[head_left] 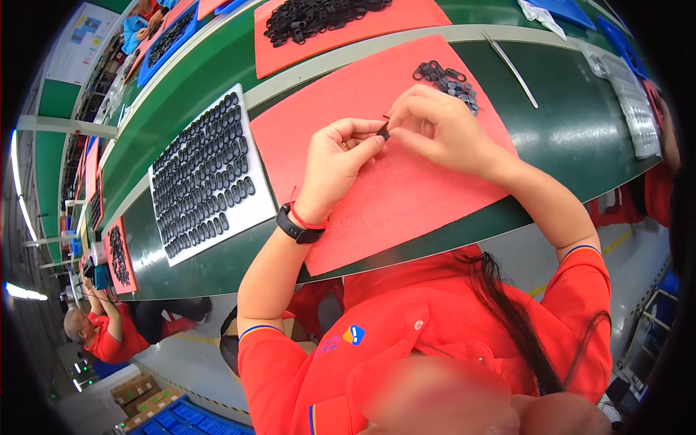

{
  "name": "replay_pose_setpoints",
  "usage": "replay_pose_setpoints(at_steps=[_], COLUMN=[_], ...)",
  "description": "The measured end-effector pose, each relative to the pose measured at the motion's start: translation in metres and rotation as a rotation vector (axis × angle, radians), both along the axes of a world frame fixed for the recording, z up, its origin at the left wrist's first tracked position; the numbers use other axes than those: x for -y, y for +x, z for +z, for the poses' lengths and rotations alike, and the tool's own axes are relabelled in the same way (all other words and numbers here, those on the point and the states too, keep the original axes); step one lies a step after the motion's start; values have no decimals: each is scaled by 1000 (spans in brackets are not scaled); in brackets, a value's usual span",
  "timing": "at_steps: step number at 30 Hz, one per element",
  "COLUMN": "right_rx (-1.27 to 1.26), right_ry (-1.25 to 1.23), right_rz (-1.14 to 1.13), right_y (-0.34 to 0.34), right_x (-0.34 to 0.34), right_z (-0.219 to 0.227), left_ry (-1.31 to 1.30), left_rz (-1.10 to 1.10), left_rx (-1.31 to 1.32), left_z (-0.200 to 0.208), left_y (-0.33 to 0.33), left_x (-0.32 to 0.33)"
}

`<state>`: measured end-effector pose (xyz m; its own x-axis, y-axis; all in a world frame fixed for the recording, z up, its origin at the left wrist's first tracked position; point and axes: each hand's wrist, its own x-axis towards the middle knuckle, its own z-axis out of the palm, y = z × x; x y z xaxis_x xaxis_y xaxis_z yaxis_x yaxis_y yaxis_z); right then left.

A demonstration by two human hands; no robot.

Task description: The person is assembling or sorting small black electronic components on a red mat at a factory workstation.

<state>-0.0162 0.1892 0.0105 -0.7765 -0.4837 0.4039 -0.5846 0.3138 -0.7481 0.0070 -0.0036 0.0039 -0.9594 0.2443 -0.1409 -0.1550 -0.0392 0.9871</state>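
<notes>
Over the red foam mat (319, 210), my left hand (332, 163) pinches a small black plastic part (383, 133) between thumb and fingertips. My right hand (442, 130) meets it there, its thumb and forefinger curled together close to the part. A thin dark bit shows by the right fingertips, too small to name. Just beyond the right hand lies a loose pile of black oval rings (439, 72) with small grey discs (464, 92) beside it. To the left, a white tray (262, 190) carries rows of black oval parts (199, 170).
Metal tweezers (512, 70) lie on the green table (558, 138) at the right. A clear plastic blister tray (629, 109) sits farther right. Beyond the pale rail, another red mat (406, 18) bears a heap of black parts (312, 18). Other people (109, 326) sit along the line.
</notes>
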Motion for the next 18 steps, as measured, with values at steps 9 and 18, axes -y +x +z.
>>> replay_pose_setpoints(at_steps=[9,18], right_rx=[128,143], right_ry=[40,38], right_rz=[-5,-23], right_y=[-3,-2], right_x=[1,4], right_z=[-3,-5], left_ry=[-25,-9], left_rz=[-22,-6], left_rx=[4,20], left_z=[1,0], left_y=[-1,0], left_x=[1,0])
